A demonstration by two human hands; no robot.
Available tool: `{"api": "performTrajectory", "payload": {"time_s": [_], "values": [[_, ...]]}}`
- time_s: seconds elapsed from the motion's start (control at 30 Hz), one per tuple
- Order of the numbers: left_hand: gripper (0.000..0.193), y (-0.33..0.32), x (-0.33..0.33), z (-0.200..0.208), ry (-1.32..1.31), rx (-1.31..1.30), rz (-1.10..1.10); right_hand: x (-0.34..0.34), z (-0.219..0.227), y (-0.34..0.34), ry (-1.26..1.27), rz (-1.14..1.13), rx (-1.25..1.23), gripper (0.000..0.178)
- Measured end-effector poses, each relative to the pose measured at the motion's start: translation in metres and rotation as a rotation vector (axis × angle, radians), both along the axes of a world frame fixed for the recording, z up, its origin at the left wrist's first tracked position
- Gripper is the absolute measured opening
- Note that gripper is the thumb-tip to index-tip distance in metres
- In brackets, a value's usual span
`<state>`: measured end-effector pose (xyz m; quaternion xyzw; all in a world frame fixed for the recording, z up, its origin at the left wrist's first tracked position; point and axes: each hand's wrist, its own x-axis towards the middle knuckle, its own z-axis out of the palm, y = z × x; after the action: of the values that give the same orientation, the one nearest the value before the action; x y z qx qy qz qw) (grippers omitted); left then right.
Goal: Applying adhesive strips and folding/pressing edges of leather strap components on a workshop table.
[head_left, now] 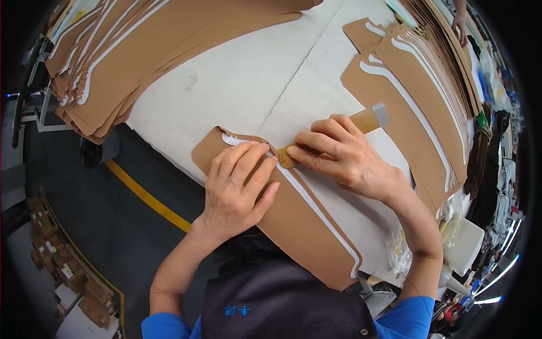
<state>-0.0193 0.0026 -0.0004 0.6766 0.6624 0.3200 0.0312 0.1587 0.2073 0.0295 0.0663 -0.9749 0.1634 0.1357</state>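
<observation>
A cut brown fabric panel (302, 226) with a white strip (307, 192) along one edge lies at the table's near edge, partly overhanging it. My left hand (234, 186) lies on its upper part, fingers bent and fingertips at the strip, thumb apart. My right hand (344, 150) is closed around a flat tan stick-like tool (364, 120) with grey wrap on its far end. The tool's rounded near tip meets the panel's edge, right beside my left fingertips. Some edge fabric looks turned up there; my fingers hide part of the strip.
Stacked brown panels with white strips (147, 62) lie at the far left, and more panels (395, 107) at the right. A white plastic container (463, 246) stands at the lower right. Beyond the white table (226, 85), another person's hand (460, 28) shows at the upper right.
</observation>
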Motion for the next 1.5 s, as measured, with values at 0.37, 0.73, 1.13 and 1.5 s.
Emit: {"api": "performTrajectory", "payload": {"time_s": [0.37,0.73,1.13,1.5], "values": [[0.042,-0.003,0.003,0.000,0.087,-0.068,0.015,-0.009,0.001,0.004,-0.017,0.003,-0.009,0.036],[0.042,-0.004,0.002,-0.002,0.033,-0.065,0.008,-0.016,0.001,0.009,0.001,0.033,-0.002,0.036],[0.040,-0.006,0.003,-0.006,0.037,-0.020,0.051,-0.026,0.001,0.016,-0.007,0.080,0.031,0.034],[0.038,-0.004,0.006,-0.007,0.007,-0.016,0.049,-0.038,-0.002,0.023,0.045,0.115,0.069,0.030]]}}
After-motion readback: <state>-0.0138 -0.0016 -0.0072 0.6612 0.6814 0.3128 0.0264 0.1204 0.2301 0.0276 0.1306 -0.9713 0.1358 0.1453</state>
